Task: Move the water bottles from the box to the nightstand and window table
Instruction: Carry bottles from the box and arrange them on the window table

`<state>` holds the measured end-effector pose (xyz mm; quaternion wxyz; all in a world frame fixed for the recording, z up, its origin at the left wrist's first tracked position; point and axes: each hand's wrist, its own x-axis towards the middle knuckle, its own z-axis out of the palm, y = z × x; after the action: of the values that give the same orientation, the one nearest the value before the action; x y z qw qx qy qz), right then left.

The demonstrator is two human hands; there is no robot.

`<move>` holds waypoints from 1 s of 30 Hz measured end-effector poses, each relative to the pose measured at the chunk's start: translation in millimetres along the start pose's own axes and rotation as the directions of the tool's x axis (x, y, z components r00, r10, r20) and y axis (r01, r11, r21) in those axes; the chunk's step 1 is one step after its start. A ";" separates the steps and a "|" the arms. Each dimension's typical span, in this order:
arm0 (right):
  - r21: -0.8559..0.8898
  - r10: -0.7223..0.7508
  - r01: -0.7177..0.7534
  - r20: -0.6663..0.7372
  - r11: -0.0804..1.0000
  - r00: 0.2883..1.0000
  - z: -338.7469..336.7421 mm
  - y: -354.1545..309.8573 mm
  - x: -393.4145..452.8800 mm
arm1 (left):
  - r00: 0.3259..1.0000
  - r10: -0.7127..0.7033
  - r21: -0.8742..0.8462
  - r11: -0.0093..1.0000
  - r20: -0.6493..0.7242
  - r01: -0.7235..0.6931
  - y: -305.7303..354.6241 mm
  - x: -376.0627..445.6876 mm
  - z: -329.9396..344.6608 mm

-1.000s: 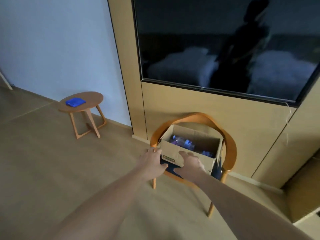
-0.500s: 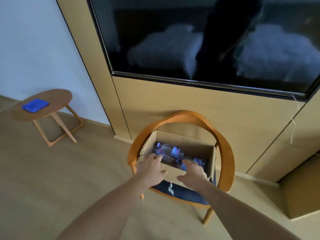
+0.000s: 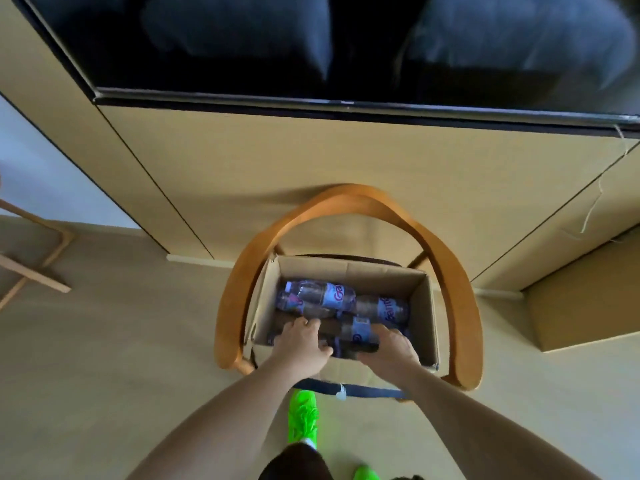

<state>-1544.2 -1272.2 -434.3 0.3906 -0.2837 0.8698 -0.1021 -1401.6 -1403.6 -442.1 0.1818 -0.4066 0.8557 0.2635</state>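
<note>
My left hand (image 3: 300,344) is down inside the cardboard box (image 3: 420,306), fingers curled over something at the near-left of the pile; whether they have closed round a bottle or only rest on it I cannot tell, since the knuckles hide what is beneath. My right hand (image 3: 388,348) has its fingers bent round the right end of the nearest water bottle (image 3: 358,336), which lies on its side between my two hands, along the box's near wall. Two more bottles lie flat behind it: one with a blue-and-white label (image 3: 320,296) toward the far-left corner, another (image 3: 381,308) toward the far-right.

The box sits on the seat of a wooden armchair (image 3: 346,199), its curved back toward the panelled wall under a dark television screen (image 3: 346,46). My green shoe (image 3: 304,415) stands on the floor just before the chair's front edge.

I judge this to be the first step, the pick from the box, with every bottle visible here not yet moved. Next I should firm the grip on the near bottle, lift it above the box's near wall without dragging its neighbours, then turn away to carry it to the nightstand or window table, neither of which is in view.
</note>
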 end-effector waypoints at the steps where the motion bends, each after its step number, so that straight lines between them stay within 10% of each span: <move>1: 0.007 0.027 -0.027 0.004 1.000 1.000 1.6 -2.8 8.6 | 1.000 -0.003 -0.001 1.000 0.031 0.003 -4.8 12.0 2.3; 17: -0.131 0.214 -0.190 0.205 0.973 0.955 47.0 12.3 149.0 | 0.964 -0.085 0.078 0.995 0.252 0.068 -51.9 138.6 63.0; 30: -0.574 -0.078 0.100 0.063 0.813 0.995 110.8 39.9 212.8 | 0.874 -0.084 0.270 0.961 0.478 -0.056 -67.5 189.6 110.1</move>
<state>-1592.6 -1356.6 -657.2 0.2972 -0.4306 0.8384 0.1526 -1452.0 -1487.3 -649.7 0.4472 -0.3043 0.8079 0.2340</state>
